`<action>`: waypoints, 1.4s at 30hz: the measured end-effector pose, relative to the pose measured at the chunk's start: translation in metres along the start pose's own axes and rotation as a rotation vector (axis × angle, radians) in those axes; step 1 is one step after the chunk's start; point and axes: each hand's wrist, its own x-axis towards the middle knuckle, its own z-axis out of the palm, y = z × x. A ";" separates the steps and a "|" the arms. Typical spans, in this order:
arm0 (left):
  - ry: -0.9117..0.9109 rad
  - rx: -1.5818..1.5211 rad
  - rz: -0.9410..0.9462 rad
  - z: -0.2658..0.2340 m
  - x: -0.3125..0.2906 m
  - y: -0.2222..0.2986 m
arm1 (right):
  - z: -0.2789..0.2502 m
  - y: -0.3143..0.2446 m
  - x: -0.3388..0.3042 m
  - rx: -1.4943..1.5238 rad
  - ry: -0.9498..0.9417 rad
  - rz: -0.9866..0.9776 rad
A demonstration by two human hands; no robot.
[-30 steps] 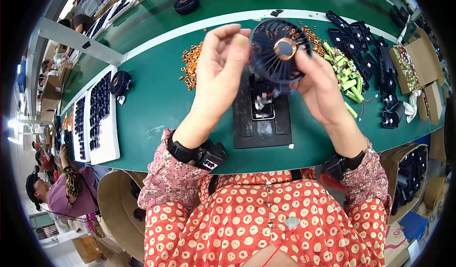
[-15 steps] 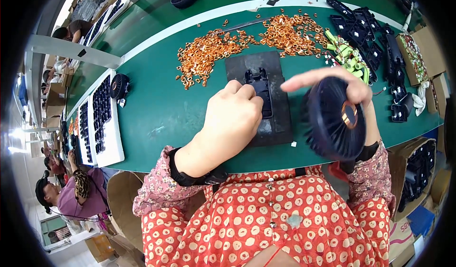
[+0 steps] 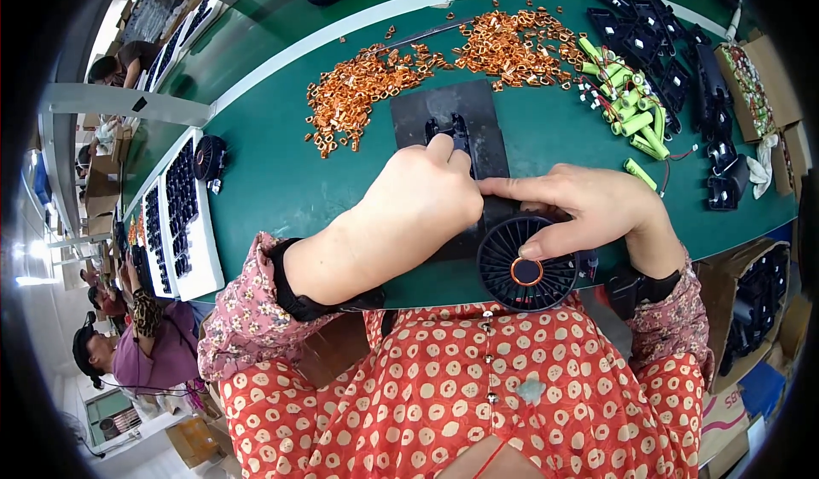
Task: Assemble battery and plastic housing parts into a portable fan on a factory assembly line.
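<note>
- Broadly, the green surface [image 3: 281, 180] carries all stock within arm's reach of the seated person, so parts can be taken without rising.
- White trays [image 3: 183, 214] of dark components sit at the far left, apart from the working zone, apparently as holding stock.
- Black moulded housings [image 3: 674, 61] lie grouped at the upper right, beside cardboard boxes [image 3: 755, 78] at the surface edge.
- Black mat [image 3: 452, 129] lies centrally, directly ahead of the person, serving as the work spot.
- Copper-coloured coils [image 3: 426, 61] are heaped in two loose piles just beyond the mat, near for picking.
- Green cylindrical cells [image 3: 627, 95] with wires lie in a cluster to the right of the coils.
- Round black finned part [image 3: 526, 264], with a copper ring at its centre, rests at the near edge of the mat, face up.
- Right hand [image 3: 589, 210] lies over the finned part, thumb pressed on its face and fingers extended flat, steadying rather than gripping it.
- Left hand [image 3: 426, 202] is curled over a small black fitting [image 3: 452, 127] on the mat, forefinger pressing it; whether it grips anything cannot be determined.
</note>
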 end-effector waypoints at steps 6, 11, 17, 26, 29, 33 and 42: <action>-0.006 0.020 -0.007 0.003 0.001 -0.004 | 0.000 -0.001 0.000 -0.040 0.002 0.003; 0.087 -0.118 -0.033 0.012 -0.002 -0.014 | -0.002 -0.004 0.000 -0.087 -0.005 0.028; 0.187 -0.208 -0.062 0.018 -0.003 -0.018 | -0.003 -0.003 0.001 -0.077 0.011 0.005; 0.258 -0.860 -0.347 0.013 -0.029 -0.033 | 0.002 -0.002 0.002 -0.030 0.032 0.001; 0.047 -1.513 -0.397 -0.002 -0.086 -0.042 | -0.003 0.003 -0.002 -0.038 0.012 -0.005; -0.533 -1.718 -0.178 -0.001 -0.196 -0.004 | -0.004 0.005 0.001 0.296 0.002 -0.115; 0.221 -1.001 -0.359 -0.012 -0.135 0.001 | -0.012 0.029 0.014 0.820 0.478 -0.327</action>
